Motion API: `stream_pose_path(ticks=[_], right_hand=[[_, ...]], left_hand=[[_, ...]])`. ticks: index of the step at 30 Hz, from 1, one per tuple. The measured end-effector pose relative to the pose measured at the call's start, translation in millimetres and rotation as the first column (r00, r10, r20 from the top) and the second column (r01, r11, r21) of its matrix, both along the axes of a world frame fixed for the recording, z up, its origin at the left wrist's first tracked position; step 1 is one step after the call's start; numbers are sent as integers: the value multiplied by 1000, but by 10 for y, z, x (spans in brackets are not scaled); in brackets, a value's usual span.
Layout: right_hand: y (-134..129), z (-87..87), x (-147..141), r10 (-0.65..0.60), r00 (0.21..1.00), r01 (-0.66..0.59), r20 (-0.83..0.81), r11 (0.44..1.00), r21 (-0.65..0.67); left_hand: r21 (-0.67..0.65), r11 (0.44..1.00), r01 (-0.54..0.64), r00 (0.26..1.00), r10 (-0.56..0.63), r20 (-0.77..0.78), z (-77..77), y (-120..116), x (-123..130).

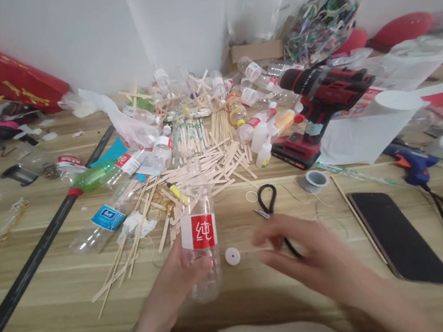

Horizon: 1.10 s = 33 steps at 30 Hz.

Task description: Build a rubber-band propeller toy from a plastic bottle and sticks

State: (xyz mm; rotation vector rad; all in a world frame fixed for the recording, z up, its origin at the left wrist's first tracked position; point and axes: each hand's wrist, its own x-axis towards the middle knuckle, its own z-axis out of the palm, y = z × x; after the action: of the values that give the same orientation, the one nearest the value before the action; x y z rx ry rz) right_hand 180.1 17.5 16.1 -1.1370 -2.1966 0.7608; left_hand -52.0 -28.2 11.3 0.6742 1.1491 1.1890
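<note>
Head view: your left hand [176, 278] grips a clear plastic bottle [202, 231] upright in front of you, just above the near edge of the wooden table [259, 290], with the thumb pressed across its front below the label and the other fingers wrapped round the left side, partly hidden. That label is white with a red panel, and on the red you can read the white character "纯". Your right hand [315, 252] holds nothing that shows; it is smeared by motion, but the thumb and forefinger look parted, and it hangs over the black-handled scissors [270, 212], covering part of them. Between your hands lies a white disc [229, 261] with a hole in its middle. To the left, a bottle with a blue label [106, 217] lies on its side; the label bears a white, M-like mark, its smaller print too blurred to read. Behind it lies a green bottle [96, 177] with a red cap. At the far left, a red banner [7, 77] carries gold characters you cannot make out. Loose wooden sticks [224, 160] spread behind your bottle. On your right stand a red-and-black cordless drill [329, 86] and, nearer, a dark smartphone [399, 238] lying flat beside a thin stick [357, 217].
</note>
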Motion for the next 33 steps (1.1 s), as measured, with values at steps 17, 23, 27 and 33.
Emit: stream_pose_path(ticks=[17,23,27,33], right_hand=[[416,-312,-367,-67,884,5,462,991,135],[583,-356,-393,-96,860,22,502,988,152],[654,-379,-389,-83,841,15,535,991,130],[697,-331,-381,-65,827,28,558,997,75]], left_hand=[[-102,944,314,917,-330,-225,-183,46,-177],[-83,926,368,866,-373,-332,-179,99,-192],[-118,917,381,825,-395,-404,-147,138,-211],[-207,904,374,682,-419,-600,1,268,-109]])
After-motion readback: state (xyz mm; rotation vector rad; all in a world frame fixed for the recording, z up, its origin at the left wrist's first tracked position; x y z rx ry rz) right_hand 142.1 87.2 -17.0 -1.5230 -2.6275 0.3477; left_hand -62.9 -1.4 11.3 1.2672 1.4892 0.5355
